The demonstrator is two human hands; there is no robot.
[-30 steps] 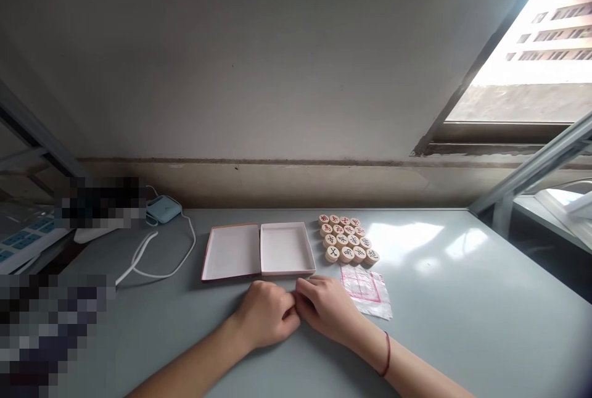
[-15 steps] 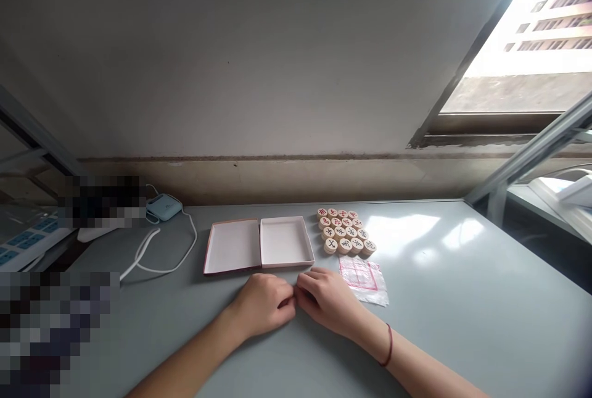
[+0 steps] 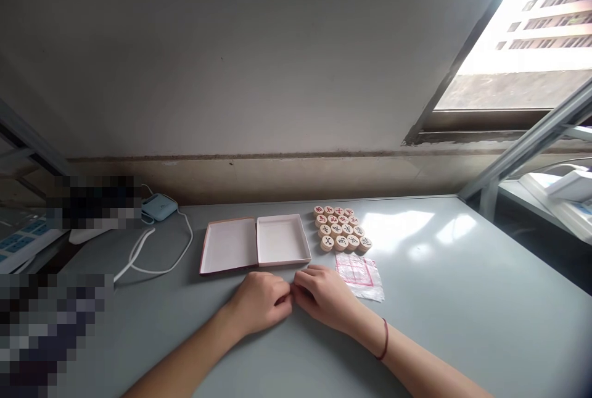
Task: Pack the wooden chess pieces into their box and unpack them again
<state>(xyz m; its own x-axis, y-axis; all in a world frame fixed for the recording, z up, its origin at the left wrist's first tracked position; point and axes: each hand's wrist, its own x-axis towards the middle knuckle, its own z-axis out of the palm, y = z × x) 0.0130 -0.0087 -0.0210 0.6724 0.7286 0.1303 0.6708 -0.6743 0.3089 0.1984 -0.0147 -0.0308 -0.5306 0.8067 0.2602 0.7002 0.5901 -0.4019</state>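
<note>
My left hand (image 3: pixel 263 302) rests on the grey table, its fingers curled into a loose fist. Beside it lies my right hand (image 3: pixel 324 296), curled the same way, with a dark red cord (image 3: pixel 385 339) round the wrist. The knuckles of both hands meet or nearly meet; no object shows in either. Just beyond them sit two shallow white-lined box halves, a left one (image 3: pixel 229 244) with a dark red edge and a right one (image 3: pixel 283 239). Round wooden Chinese chess pieces (image 3: pixel 341 228), red- and black-marked, stand in rows to their right. Near my right hand lies a folded plastic sheet (image 3: pixel 361 276) with red lines.
On the left a white cable (image 3: pixel 160 271) loops over the table (image 3: pixel 462 299) near a light blue device (image 3: pixel 160 207) and a power strip (image 3: pixel 25 240). Blurred-out patches hide things there. A wall runs along the back, and grey metal bars (image 3: pixel 522 145) slant at the sides.
The whole view has shifted slightly, so everything appears a little further left. My hands keep the same pose, and the objects have not moved on the table.
</note>
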